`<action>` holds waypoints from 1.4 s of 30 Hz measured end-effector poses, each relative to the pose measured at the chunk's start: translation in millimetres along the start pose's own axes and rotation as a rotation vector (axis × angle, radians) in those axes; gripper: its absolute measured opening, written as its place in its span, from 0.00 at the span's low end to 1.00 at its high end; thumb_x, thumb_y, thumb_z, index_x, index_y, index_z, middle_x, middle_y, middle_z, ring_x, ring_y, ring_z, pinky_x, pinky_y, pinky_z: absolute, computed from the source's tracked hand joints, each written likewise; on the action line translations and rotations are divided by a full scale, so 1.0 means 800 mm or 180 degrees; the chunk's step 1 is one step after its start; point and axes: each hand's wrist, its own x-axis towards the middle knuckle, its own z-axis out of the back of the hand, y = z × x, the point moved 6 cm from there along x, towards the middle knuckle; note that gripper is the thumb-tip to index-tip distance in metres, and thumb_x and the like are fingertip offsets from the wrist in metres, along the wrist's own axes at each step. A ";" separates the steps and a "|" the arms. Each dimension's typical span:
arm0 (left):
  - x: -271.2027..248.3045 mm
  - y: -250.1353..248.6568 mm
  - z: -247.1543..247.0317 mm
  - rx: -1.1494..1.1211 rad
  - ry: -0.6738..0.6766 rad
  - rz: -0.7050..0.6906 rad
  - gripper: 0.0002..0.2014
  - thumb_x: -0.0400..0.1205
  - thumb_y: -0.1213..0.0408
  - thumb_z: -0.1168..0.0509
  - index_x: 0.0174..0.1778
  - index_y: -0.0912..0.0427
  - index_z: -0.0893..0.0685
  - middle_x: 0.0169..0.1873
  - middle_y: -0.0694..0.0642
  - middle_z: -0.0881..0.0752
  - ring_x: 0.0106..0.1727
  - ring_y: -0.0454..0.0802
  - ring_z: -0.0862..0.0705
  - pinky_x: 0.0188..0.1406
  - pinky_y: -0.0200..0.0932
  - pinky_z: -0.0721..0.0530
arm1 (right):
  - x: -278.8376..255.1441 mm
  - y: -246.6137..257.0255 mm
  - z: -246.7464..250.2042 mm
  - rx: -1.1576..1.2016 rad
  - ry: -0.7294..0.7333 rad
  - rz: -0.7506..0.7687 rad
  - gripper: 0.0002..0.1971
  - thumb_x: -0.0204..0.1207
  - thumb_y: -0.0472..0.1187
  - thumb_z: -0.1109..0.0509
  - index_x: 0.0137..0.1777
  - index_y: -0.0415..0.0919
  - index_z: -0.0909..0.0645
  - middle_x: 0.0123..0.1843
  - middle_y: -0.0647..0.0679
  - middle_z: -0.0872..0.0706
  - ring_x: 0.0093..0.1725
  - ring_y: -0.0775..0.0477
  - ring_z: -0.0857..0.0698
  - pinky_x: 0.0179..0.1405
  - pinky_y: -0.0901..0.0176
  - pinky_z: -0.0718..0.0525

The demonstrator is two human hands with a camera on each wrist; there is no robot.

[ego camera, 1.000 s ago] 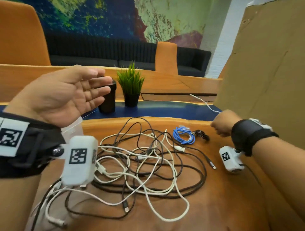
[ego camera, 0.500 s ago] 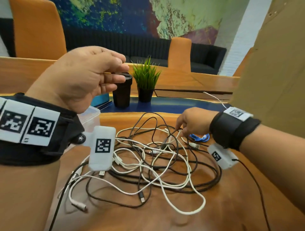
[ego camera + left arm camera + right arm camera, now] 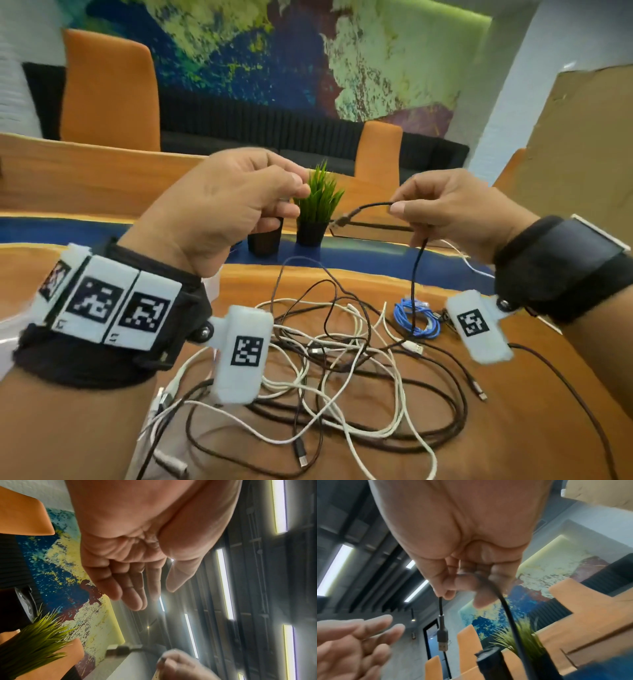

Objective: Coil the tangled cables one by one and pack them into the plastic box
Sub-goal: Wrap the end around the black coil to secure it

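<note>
Several white and black cables [image 3: 342, 377] lie tangled on the wooden table [image 3: 513, 428]. My right hand [image 3: 397, 205] is raised above the pile and pinches a black cable [image 3: 416, 270] a little behind its USB plug [image 3: 339, 221]. The rest of that cable hangs down into the pile. The right wrist view shows the pinch [image 3: 447, 595] with the plug [image 3: 442, 641] dangling below. My left hand [image 3: 291, 192] hovers left of the plug, its fingers relaxed and holding nothing [image 3: 154, 597]. Only a sliver of the clear plastic box [image 3: 213, 286] shows behind my left wrist.
A small coiled blue cable [image 3: 432, 329] lies at the pile's right, under my right wrist. A potted green plant [image 3: 318, 202] and a black cup [image 3: 263, 240] stand at the table's far side. A cardboard sheet [image 3: 582, 154] rises on the right.
My right hand went from the table's right side into the pile and has lifted the black cable's plug end up. My left hand has moved right, toward the plug.
</note>
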 end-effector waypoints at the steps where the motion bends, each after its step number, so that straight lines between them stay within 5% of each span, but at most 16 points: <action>1: -0.001 -0.002 -0.006 0.0124 0.0030 -0.0104 0.07 0.85 0.64 0.35 0.50 0.53 0.11 0.51 0.58 0.07 0.48 0.52 0.11 0.49 0.46 0.17 | -0.003 0.017 0.001 -0.0008 -0.0025 0.0211 0.05 0.78 0.34 0.27 0.46 0.31 0.14 0.31 0.40 0.22 0.30 0.45 0.23 0.30 0.54 0.15; 3: -0.006 -0.009 -0.020 0.0302 0.0148 -0.0393 0.09 0.86 0.63 0.36 0.53 0.54 0.10 0.49 0.60 0.08 0.48 0.54 0.10 0.44 0.42 0.15 | -0.011 0.049 -0.004 -0.0120 0.0032 0.0656 0.03 0.77 0.35 0.26 0.45 0.35 0.11 0.29 0.46 0.19 0.28 0.50 0.24 0.26 0.62 0.19; 5: -0.013 -0.017 -0.037 0.0487 0.0335 -0.0747 0.10 0.88 0.63 0.37 0.57 0.55 0.10 0.45 0.59 0.09 0.39 0.46 0.13 0.37 0.36 0.17 | -0.019 0.078 -0.014 -0.0261 0.0198 0.1046 0.03 0.76 0.35 0.25 0.45 0.38 0.09 0.31 0.53 0.13 0.30 0.54 0.18 0.30 0.64 0.18; 8: -0.017 -0.023 -0.052 0.0940 0.0526 -0.1165 0.10 0.88 0.64 0.38 0.56 0.55 0.11 0.41 0.50 0.09 0.38 0.34 0.16 0.38 0.27 0.23 | -0.023 0.101 -0.026 -0.0493 0.0237 0.1420 0.04 0.76 0.38 0.24 0.47 0.41 0.09 0.40 0.47 0.08 0.41 0.46 0.11 0.43 0.48 0.11; 11: -0.010 -0.014 -0.045 0.0412 0.0413 -0.0926 0.10 0.89 0.66 0.39 0.53 0.61 0.12 0.32 0.52 0.12 0.34 0.38 0.16 0.37 0.29 0.21 | -0.016 0.100 -0.027 -0.0422 0.0007 0.1508 0.07 0.74 0.45 0.23 0.47 0.43 0.10 0.40 0.45 0.09 0.40 0.39 0.12 0.41 0.38 0.13; 15: -0.004 0.003 -0.042 -0.0947 0.0625 -0.0003 0.14 0.90 0.62 0.44 0.46 0.60 0.16 0.23 0.48 0.29 0.24 0.43 0.32 0.27 0.39 0.29 | -0.004 0.077 -0.026 0.0216 -0.0077 0.1288 0.06 0.74 0.42 0.24 0.46 0.40 0.12 0.30 0.50 0.16 0.27 0.49 0.23 0.25 0.58 0.23; 17: -0.002 0.003 -0.037 -0.1871 0.0775 0.0410 0.16 0.89 0.58 0.47 0.39 0.57 0.20 0.22 0.46 0.36 0.22 0.42 0.37 0.24 0.39 0.34 | 0.004 0.056 -0.022 0.0650 -0.0237 0.1053 0.05 0.76 0.39 0.26 0.47 0.38 0.13 0.29 0.48 0.19 0.27 0.47 0.26 0.23 0.57 0.26; 20: 0.002 -0.001 -0.020 -0.2700 0.0776 0.0530 0.16 0.89 0.54 0.48 0.37 0.53 0.25 0.23 0.45 0.40 0.22 0.42 0.39 0.25 0.37 0.35 | 0.012 0.012 -0.020 0.1415 -0.0754 0.0493 0.05 0.80 0.39 0.29 0.47 0.41 0.12 0.29 0.50 0.20 0.26 0.53 0.26 0.21 0.62 0.29; 22: 0.005 -0.002 -0.012 -0.2912 0.0678 0.0395 0.15 0.89 0.53 0.47 0.39 0.53 0.24 0.25 0.45 0.35 0.24 0.41 0.34 0.29 0.36 0.31 | 0.012 -0.010 -0.032 0.1242 -0.1008 0.0270 0.07 0.81 0.42 0.31 0.46 0.46 0.11 0.30 0.52 0.19 0.28 0.56 0.25 0.24 0.64 0.27; 26: 0.011 0.008 -0.008 -0.2433 0.0303 0.0069 0.14 0.88 0.57 0.44 0.44 0.55 0.16 0.31 0.48 0.18 0.33 0.44 0.17 0.41 0.41 0.20 | -0.006 0.011 -0.076 -0.0199 -0.0574 0.0830 0.07 0.78 0.44 0.28 0.42 0.56 0.11 0.37 0.61 0.12 0.43 0.63 0.15 0.39 0.73 0.19; 28: 0.011 0.011 -0.011 -0.1902 0.0271 -0.0134 0.13 0.87 0.58 0.43 0.47 0.57 0.14 0.36 0.52 0.11 0.41 0.49 0.10 0.46 0.45 0.16 | -0.019 0.033 -0.089 -0.0692 -0.0173 0.1127 0.04 0.75 0.49 0.27 0.44 0.57 0.10 0.41 0.64 0.12 0.46 0.63 0.15 0.41 0.68 0.17; 33: 0.005 0.007 -0.025 -0.0283 0.0445 -0.0696 0.12 0.88 0.63 0.43 0.53 0.64 0.17 0.56 0.57 0.08 0.59 0.54 0.10 0.64 0.51 0.14 | -0.049 0.073 -0.068 -0.0568 -0.0078 0.1696 0.03 0.74 0.48 0.25 0.42 0.54 0.09 0.37 0.60 0.13 0.43 0.57 0.14 0.37 0.62 0.18; 36: 0.001 0.006 -0.034 0.0646 0.0550 -0.0945 0.10 0.89 0.64 0.41 0.52 0.59 0.14 0.50 0.46 0.08 0.53 0.41 0.11 0.53 0.39 0.15 | -0.053 0.077 -0.053 -0.0582 -0.0405 0.1914 0.04 0.73 0.47 0.26 0.42 0.53 0.10 0.36 0.60 0.13 0.41 0.55 0.14 0.35 0.66 0.20; 38: 0.000 0.012 -0.038 0.0866 0.0696 -0.0959 0.10 0.90 0.60 0.40 0.52 0.54 0.13 0.44 0.47 0.09 0.48 0.44 0.12 0.47 0.47 0.14 | -0.051 0.075 -0.048 -0.0620 -0.0602 0.2005 0.04 0.73 0.47 0.26 0.44 0.51 0.10 0.37 0.61 0.14 0.41 0.56 0.15 0.36 0.69 0.21; 42: -0.001 0.027 -0.047 0.0089 0.1121 -0.0547 0.13 0.86 0.59 0.41 0.53 0.58 0.12 0.46 0.55 0.10 0.43 0.47 0.16 0.41 0.38 0.21 | -0.041 0.060 -0.032 -0.0238 -0.1156 0.1983 0.04 0.75 0.44 0.22 0.43 0.45 0.12 0.38 0.55 0.13 0.41 0.52 0.14 0.37 0.61 0.18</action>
